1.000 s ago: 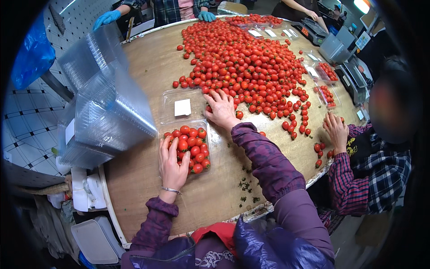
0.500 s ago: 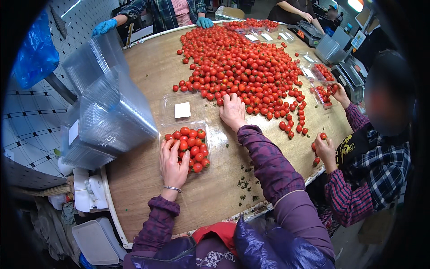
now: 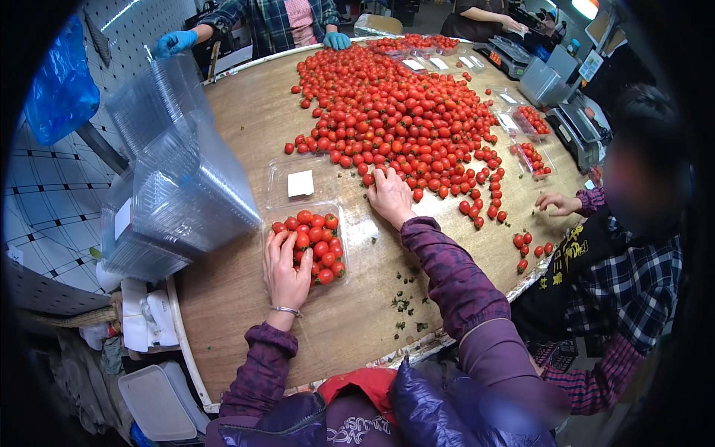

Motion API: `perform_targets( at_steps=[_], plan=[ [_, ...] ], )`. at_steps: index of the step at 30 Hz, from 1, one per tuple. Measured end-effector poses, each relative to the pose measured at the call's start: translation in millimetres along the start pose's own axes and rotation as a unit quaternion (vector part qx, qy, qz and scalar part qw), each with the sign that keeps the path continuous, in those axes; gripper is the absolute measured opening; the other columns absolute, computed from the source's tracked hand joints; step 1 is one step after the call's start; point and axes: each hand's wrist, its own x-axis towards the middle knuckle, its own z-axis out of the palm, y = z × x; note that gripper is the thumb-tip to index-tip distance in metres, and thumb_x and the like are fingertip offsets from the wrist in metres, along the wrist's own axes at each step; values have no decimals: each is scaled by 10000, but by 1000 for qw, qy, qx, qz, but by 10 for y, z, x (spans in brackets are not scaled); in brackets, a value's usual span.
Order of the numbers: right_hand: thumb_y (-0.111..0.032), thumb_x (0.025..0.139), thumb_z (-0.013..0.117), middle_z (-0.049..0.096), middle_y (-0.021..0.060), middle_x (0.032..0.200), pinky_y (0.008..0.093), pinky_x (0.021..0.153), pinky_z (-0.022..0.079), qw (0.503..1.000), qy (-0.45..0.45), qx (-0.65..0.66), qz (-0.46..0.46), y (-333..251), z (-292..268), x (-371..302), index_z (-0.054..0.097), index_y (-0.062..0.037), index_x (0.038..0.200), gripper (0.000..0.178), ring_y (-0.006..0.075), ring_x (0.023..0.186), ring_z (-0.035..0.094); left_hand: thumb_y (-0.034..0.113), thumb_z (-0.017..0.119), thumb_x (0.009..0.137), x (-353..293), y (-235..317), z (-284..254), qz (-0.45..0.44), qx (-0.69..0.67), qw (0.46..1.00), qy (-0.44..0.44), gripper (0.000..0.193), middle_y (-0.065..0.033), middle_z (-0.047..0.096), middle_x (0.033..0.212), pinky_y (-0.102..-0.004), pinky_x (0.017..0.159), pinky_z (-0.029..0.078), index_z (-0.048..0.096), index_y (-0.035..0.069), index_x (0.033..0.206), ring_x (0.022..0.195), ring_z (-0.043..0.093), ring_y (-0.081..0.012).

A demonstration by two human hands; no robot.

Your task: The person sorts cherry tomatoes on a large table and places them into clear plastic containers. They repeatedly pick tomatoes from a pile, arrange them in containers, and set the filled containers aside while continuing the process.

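Note:
My left hand (image 3: 287, 270) lies with fingers spread on the left side of a clear plastic box (image 3: 344, 274), over the cherry tomatoes (image 3: 325, 248) inside it. The box's hinged lid (image 3: 275, 186) lies folded back on the far side, with a white label (image 3: 300, 183) on it. Out at the near edge of a big heap of cherry tomatoes (image 3: 410, 112), my right hand (image 3: 390, 197) bends its fingers downward. One cherry tomato (image 3: 369, 179) shows between its thumb and forefinger; whatever lies under the palm is hidden.
Stacked clear boxes (image 3: 186, 186) stand at the left edge. Green stem bits (image 3: 402, 304) litter the wooden table (image 3: 238, 320). At right, a co-worker's hand (image 3: 557, 203) reaches over the table near a filled box (image 3: 533, 159). Scales (image 3: 577, 134) stand beyond; a blue-gloved co-worker (image 3: 337, 39) is opposite.
My hands stay almost in place. The right-hand co-worker has let go of the tomatoes, which now lie by the table edge; one of their hands is drawn back from the box, the other lowered.

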Motion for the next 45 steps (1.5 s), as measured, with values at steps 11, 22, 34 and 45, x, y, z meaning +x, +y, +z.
perform_targets(
  at_steps=[11,22,34,45],
  plan=[
    [-210,720,700,522,126,922,434,670,487,996,60,38,-51,162,-37,-224,575,-63,881,251,299,865,569,207,661,834,7,16,-5,4,-4,1000,7,414,-151,514,1266,-466,1058,337,585,17,1194,1290,403,-370],
    [-167,754,684,659,115,755,308,657,514,925,-8,365,111,-309,-425,-200,654,-9,830,177,181,692,643,172,651,821,51,18,-43,79,57,993,-62,424,-89,513,1314,-467,1091,259,588,131,1238,1330,360,-334],
    [-206,858,619,680,171,879,333,743,513,876,-95,473,31,-1399,-469,-268,682,14,923,238,249,819,665,107,639,806,207,-385,-138,-84,-48,992,78,111,-87,604,961,-407,882,429,627,51,901,971,555,-276],
    [-248,763,686,606,179,896,416,775,509,993,-79,60,71,651,-802,-656,685,-91,941,238,342,861,621,338,476,964,189,-77,-82,87,84,979,-164,400,-42,400,1475,-607,1110,125,525,238,1348,1406,281,-308]
  ],
)
